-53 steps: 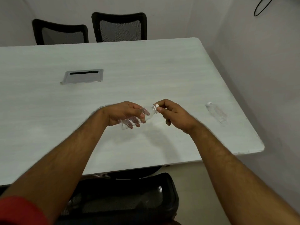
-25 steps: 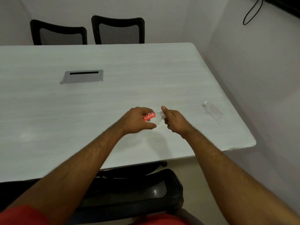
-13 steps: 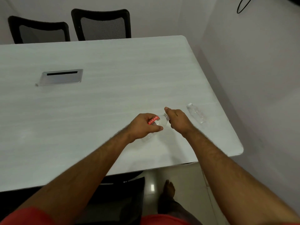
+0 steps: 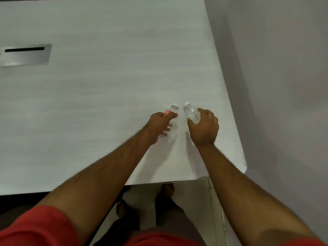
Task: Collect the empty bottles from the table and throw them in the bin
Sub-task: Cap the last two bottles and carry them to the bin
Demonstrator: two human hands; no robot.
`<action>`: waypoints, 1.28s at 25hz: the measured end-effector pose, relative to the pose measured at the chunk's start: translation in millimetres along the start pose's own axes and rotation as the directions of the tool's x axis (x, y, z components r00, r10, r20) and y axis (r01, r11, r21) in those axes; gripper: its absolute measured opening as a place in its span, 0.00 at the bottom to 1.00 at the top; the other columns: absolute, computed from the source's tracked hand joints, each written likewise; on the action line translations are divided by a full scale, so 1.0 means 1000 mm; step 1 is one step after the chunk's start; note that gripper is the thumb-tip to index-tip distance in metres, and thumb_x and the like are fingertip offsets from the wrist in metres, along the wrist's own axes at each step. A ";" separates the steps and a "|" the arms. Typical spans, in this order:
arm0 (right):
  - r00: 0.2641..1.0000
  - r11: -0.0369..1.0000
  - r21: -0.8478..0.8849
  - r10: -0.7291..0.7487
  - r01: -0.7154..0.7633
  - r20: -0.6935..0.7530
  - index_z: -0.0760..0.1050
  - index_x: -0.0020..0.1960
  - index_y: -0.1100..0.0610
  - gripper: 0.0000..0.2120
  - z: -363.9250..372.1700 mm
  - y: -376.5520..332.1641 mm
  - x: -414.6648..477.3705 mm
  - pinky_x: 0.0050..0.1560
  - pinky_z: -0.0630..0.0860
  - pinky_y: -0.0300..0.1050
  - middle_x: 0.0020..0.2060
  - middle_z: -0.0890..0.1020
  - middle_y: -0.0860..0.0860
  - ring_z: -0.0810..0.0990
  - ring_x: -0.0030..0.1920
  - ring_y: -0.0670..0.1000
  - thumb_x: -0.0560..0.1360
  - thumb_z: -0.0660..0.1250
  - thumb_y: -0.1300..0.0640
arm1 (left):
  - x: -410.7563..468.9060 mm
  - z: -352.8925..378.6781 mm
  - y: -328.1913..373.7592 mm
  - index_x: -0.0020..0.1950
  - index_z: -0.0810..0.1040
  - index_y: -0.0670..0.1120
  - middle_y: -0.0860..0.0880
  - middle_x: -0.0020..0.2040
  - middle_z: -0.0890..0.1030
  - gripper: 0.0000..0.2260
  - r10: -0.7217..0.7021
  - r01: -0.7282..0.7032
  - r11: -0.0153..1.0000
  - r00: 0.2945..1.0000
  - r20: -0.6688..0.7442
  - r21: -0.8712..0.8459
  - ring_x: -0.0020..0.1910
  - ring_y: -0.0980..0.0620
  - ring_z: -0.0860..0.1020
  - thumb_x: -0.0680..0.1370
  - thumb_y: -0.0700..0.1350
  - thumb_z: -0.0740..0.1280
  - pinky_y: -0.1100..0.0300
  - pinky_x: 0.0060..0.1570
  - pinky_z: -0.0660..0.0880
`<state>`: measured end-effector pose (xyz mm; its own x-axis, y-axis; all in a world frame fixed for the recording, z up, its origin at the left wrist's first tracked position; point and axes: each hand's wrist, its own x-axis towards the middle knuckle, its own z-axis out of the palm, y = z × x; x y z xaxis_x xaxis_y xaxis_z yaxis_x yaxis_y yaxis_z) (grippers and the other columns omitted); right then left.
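Two small clear plastic bottles with white caps are over the white table (image 4: 106, 96) near its right end. My left hand (image 4: 160, 127) is shut around the bottle with a red label (image 4: 173, 110), its cap pointing away from me. My right hand (image 4: 204, 127) grips the second, unlabelled bottle (image 4: 191, 112), which sticks out past my fingers, cap also pointing away. The two bottles are side by side, a small gap between them. No bin is in view.
A grey metal cable hatch (image 4: 24, 55) is set into the table at the far left. A white wall (image 4: 284, 86) runs close along the table's right edge. Below the table's near edge I see the floor and my feet (image 4: 166, 189).
My right hand left the labelled bottle's cap, reached right and closed on the second bottle that lay near the table's right edge. The camera tilted down and moved closer; the chairs left the view.
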<state>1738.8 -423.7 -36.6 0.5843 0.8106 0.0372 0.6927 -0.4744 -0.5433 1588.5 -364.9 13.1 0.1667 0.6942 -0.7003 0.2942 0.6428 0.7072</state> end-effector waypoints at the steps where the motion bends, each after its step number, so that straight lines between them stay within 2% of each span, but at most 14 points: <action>1: 0.999 0.999 -0.043 0.007 -0.006 0.037 0.77 0.64 0.57 0.26 0.004 0.005 0.004 0.56 0.74 0.54 0.60 0.81 0.58 0.78 0.58 0.63 0.69 0.74 0.50 | 0.005 0.003 0.000 0.46 0.77 0.45 0.44 0.41 0.77 0.13 -0.026 0.025 0.999 1.000 -0.003 -0.042 0.31 0.49 0.73 0.73 0.54 0.71 0.61 0.29 0.66; 3: 0.989 0.999 -0.042 0.038 -0.032 0.146 0.74 0.69 0.57 0.29 0.009 0.008 0.009 0.58 0.73 0.55 0.63 0.79 0.58 0.77 0.61 0.63 0.70 0.74 0.50 | 0.012 0.005 -0.004 0.47 0.77 0.45 0.44 0.40 0.76 0.12 -0.052 0.051 0.994 0.999 -0.008 -0.097 0.30 0.50 0.70 0.73 0.53 0.71 0.61 0.28 0.64; 7: 0.954 0.944 0.260 0.131 -0.203 0.269 0.71 0.70 0.54 0.27 0.011 -0.007 0.003 0.55 0.72 0.45 0.59 0.80 0.53 0.79 0.58 0.55 0.74 0.72 0.51 | 0.008 -0.007 -0.014 0.54 0.79 0.42 0.46 0.41 0.77 0.16 -0.048 0.042 0.994 0.997 -0.063 -0.100 0.33 0.50 0.73 0.74 0.53 0.70 0.60 0.31 0.69; 9: 0.912 0.831 0.446 0.160 -0.331 0.378 0.71 0.70 0.54 0.26 0.013 -0.035 -0.013 0.54 0.75 0.44 0.55 0.80 0.50 0.79 0.53 0.50 0.74 0.71 0.51 | -0.005 -0.029 -0.021 0.58 0.79 0.42 0.47 0.42 0.77 0.17 -0.024 0.009 0.994 0.990 -0.137 -0.108 0.35 0.50 0.74 0.75 0.52 0.68 0.60 0.32 0.71; 11: 0.852 0.649 0.605 0.133 -0.461 0.507 0.75 0.61 0.54 0.13 0.014 -0.064 -0.031 0.44 0.78 0.46 0.47 0.80 0.49 0.79 0.44 0.49 0.77 0.65 0.53 | -0.020 -0.056 -0.027 0.58 0.78 0.43 0.47 0.43 0.77 0.16 -0.005 -0.022 0.990 0.981 -0.194 -0.140 0.36 0.50 0.75 0.76 0.51 0.68 0.60 0.32 0.71; 12: 0.808 0.550 0.645 0.098 -0.531 0.581 0.76 0.54 0.53 0.07 0.014 -0.084 -0.045 0.38 0.76 0.45 0.43 0.79 0.49 0.78 0.39 0.49 0.79 0.63 0.54 | -0.034 -0.076 -0.032 0.56 0.78 0.43 0.46 0.44 0.76 0.14 0.006 -0.044 0.985 0.975 -0.224 -0.164 0.36 0.50 0.75 0.76 0.51 0.68 0.60 0.32 0.71; 13: 0.754 0.460 0.649 0.071 -0.606 0.653 0.75 0.50 0.53 0.05 0.015 -0.103 -0.058 0.34 0.73 0.43 0.40 0.78 0.50 0.77 0.36 0.50 0.79 0.61 0.54 | -0.047 -0.095 -0.035 0.55 0.78 0.44 0.46 0.44 0.76 0.12 0.021 -0.069 0.980 0.968 -0.250 -0.185 0.36 0.50 0.75 0.76 0.50 0.68 0.60 0.32 0.72; 15: 0.651 0.384 0.602 -0.003 -0.700 0.759 0.76 0.51 0.54 0.08 0.016 -0.142 -0.093 0.32 0.73 0.42 0.38 0.80 0.52 0.79 0.34 0.50 0.76 0.64 0.51 | -0.083 -0.138 -0.044 0.55 0.79 0.45 0.47 0.45 0.76 0.13 0.053 -0.125 0.969 0.948 -0.315 -0.212 0.37 0.49 0.77 0.76 0.50 0.67 0.58 0.35 0.73; 18: 0.605 0.440 0.595 -0.136 -0.672 0.784 0.73 0.61 0.56 0.19 0.025 -0.199 -0.157 0.33 0.76 0.43 0.42 0.81 0.52 0.81 0.37 0.50 0.74 0.71 0.51 | -0.144 -0.207 -0.069 0.57 0.78 0.44 0.47 0.45 0.76 0.18 0.082 -0.186 0.954 0.915 -0.395 -0.235 0.39 0.49 0.76 0.74 0.53 0.64 0.55 0.39 0.74; 20: 0.593 0.479 0.601 -0.190 -0.640 0.783 0.76 0.58 0.57 0.14 0.028 -0.237 -0.201 0.36 0.80 0.45 0.44 0.82 0.53 0.81 0.40 0.51 0.75 0.71 0.54 | -0.183 -0.251 -0.089 0.51 0.78 0.46 0.47 0.45 0.76 0.12 0.079 -0.214 0.941 0.893 -0.444 -0.262 0.39 0.49 0.76 0.74 0.51 0.63 0.55 0.40 0.74; 23: 0.572 0.540 0.606 -0.256 -0.585 0.780 0.79 0.55 0.57 0.10 0.034 -0.300 -0.274 0.40 0.80 0.46 0.46 0.83 0.54 0.81 0.41 0.51 0.76 0.69 0.54 | -0.243 -0.327 -0.126 0.44 0.77 0.47 0.47 0.42 0.75 0.04 0.097 -0.303 0.909 0.823 -0.560 -0.288 0.37 0.49 0.75 0.74 0.46 0.64 0.57 0.36 0.72; 26: 0.538 0.593 0.599 -0.305 -0.538 0.786 0.77 0.59 0.56 0.13 0.042 -0.354 -0.332 0.38 0.77 0.44 0.48 0.82 0.54 0.81 0.44 0.51 0.79 0.65 0.51 | -0.287 -0.385 -0.153 0.49 0.79 0.45 0.49 0.40 0.77 0.08 0.120 -0.385 0.876 0.757 -0.642 -0.290 0.38 0.49 0.76 0.73 0.46 0.67 0.59 0.35 0.73; 29: 0.456 0.626 0.590 -0.385 -0.510 0.803 0.77 0.54 0.52 0.11 0.048 -0.409 -0.385 0.40 0.80 0.44 0.44 0.85 0.51 0.84 0.41 0.48 0.81 0.61 0.46 | -0.323 -0.441 -0.176 0.55 0.79 0.43 0.49 0.40 0.81 0.13 0.128 -0.461 0.828 0.710 -0.693 -0.319 0.38 0.52 0.80 0.73 0.45 0.70 0.59 0.36 0.77; 32: 0.412 0.636 0.625 -0.472 -0.453 0.779 0.77 0.57 0.52 0.14 0.067 -0.464 -0.424 0.44 0.82 0.46 0.48 0.86 0.51 0.87 0.45 0.50 0.79 0.64 0.43 | -0.344 -0.500 -0.197 0.57 0.81 0.44 0.46 0.47 0.86 0.15 0.115 -0.527 0.765 0.677 -0.727 -0.370 0.46 0.47 0.86 0.72 0.47 0.74 0.49 0.49 0.83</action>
<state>1141.9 -524.1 143.8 -0.4154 0.8258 -0.3815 -0.0883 -0.4540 -0.8866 1002.2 -568.2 163.4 -0.5376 0.7792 -0.3223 -0.2111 0.2457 0.9461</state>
